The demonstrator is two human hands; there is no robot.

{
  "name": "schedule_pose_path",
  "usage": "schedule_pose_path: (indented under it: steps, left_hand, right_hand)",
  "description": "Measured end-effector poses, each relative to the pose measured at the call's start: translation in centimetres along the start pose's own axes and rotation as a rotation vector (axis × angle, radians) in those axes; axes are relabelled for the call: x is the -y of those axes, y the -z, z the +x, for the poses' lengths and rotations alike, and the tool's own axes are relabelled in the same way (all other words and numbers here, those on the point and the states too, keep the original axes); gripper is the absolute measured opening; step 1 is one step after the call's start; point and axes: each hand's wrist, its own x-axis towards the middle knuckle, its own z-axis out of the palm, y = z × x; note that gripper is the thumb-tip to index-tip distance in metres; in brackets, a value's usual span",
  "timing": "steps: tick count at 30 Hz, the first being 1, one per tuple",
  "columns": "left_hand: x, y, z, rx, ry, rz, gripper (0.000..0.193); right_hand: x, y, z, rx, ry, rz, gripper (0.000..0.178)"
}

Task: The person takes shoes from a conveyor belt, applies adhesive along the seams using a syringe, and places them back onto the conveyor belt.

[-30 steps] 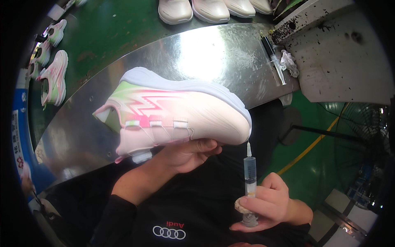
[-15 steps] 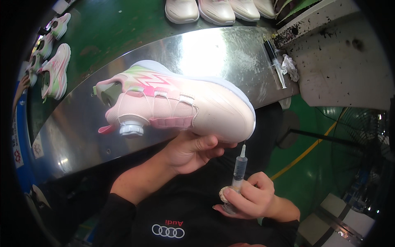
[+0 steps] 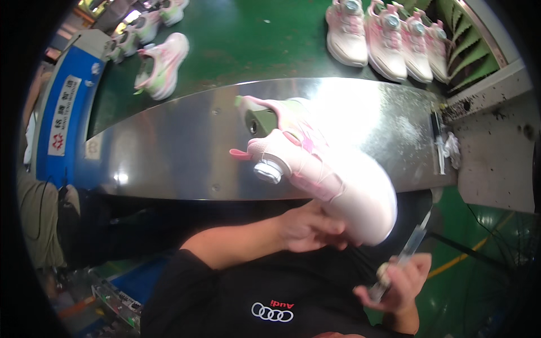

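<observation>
While the left hand [image 3: 307, 228] props the pink-and-cream sneaker [image 3: 360, 191] from beneath, fingers curled against the side of its forefoot, the right hand [image 3: 403, 281] has a clear syringe [image 3: 414, 241] wrapped in bent fingers, its needle slanting up and rightward. And look, that needle is near the toe but apart from it: no contact right now! The sneaker itself is up in the air, partly over the steel surface [image 3: 169, 158], tilted, toe toward the lower right, white dial [image 3: 267, 172] at the left.

How far along? I'd judge this one to be partway: it's in hand, not set down, and with the toe blurred I can't tell what's finished or left on it. How full the syringe is, I can't make out either.

Across on the green surface [image 3: 253, 45], four matching sneakers [image 3: 389, 48] stand close together at the right, more at the left; done or waiting, no telling from here. A second syringe [image 3: 437, 141] lies untouched beside a crumpled tissue [image 3: 452, 149].
</observation>
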Motion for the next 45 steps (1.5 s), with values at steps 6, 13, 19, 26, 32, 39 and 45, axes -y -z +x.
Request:
schedule_pose_path:
  steps: [6, 13, 19, 26, 32, 39, 45]
  left_hand:
    - [-0.8, -2.0, -10.5, -0.372, -0.147, 0.136, 0.081]
    - [-6.7, -1.4, -6.6, -0.456, -0.412, 0.542, 0.085]
    - [-15.6, -0.4, 2.8, -0.452, -0.452, 0.512, 0.034]
    - [-21.0, 2.4, -9.9, -0.521, -0.865, 0.544, 0.015]
    - [-29.0, 3.6, -19.2, -0.975, -1.153, 0.463, 0.038]
    - [-31.2, 6.4, -22.1, -1.037, -1.194, 0.462, 0.026]
    - [-31.0, 2.4, -20.5, -1.104, -1.099, 0.744, 0.018]
  right_hand:
    - [-6.8, -5.4, 3.4, -0.028, -0.076, 0.105, 0.062]
    - [-9.4, -8.8, 7.1, -0.101, -0.147, 0.148, 0.056]
    - [-10.3, -10.6, 7.0, -0.173, -0.243, 0.224, 0.057]
    - [-10.0, -10.2, 7.2, -0.176, -0.264, 0.307, 0.055]
    - [-10.3, -9.6, 7.0, -0.198, -0.227, 0.279, 0.055]
    - [-10.2, -10.0, 7.4, -0.202, -0.224, 0.16, 0.051]
    - [-10.1, -9.8, 7.2, -0.237, -0.219, 0.165, 0.051]
